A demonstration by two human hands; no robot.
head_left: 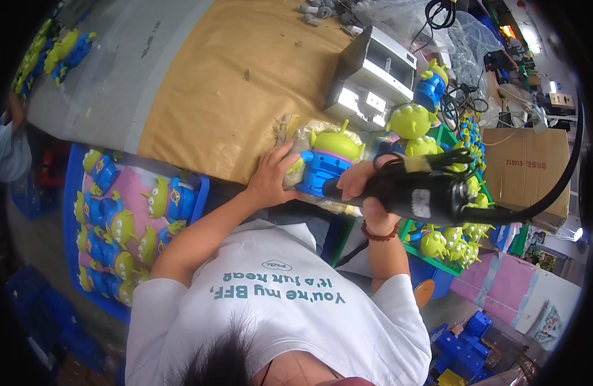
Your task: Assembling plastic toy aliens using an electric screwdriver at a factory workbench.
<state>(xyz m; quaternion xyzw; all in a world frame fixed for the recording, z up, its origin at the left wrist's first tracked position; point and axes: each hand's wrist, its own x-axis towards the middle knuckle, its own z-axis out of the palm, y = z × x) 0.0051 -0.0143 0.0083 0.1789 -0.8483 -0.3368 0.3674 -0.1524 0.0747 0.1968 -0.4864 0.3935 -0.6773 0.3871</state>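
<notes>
A green and blue alien toy figure [325,168] lies on crinkled clear plastic [301,143] at the table's near edge, its blue back facing up. My left hand [270,177] steadies it from the left, with fingers and thumb around its arm side. In my right hand [367,186] is a black electric screwdriver [412,196], held nearly level. Its tip meets the lower part of the toy's blue back; the exact contact spot is hidden. More toy figures [412,121] stand just right of the plastic.
A blue crate [203,199] of toy figures is at my left, a green crate [447,267] of more at my right. A grey-white box-shaped device [380,67] stands behind the work. A black cable [560,193] arcs at right, near a cardboard box [525,167]. Another person's arm [16,112] shows far left.
</notes>
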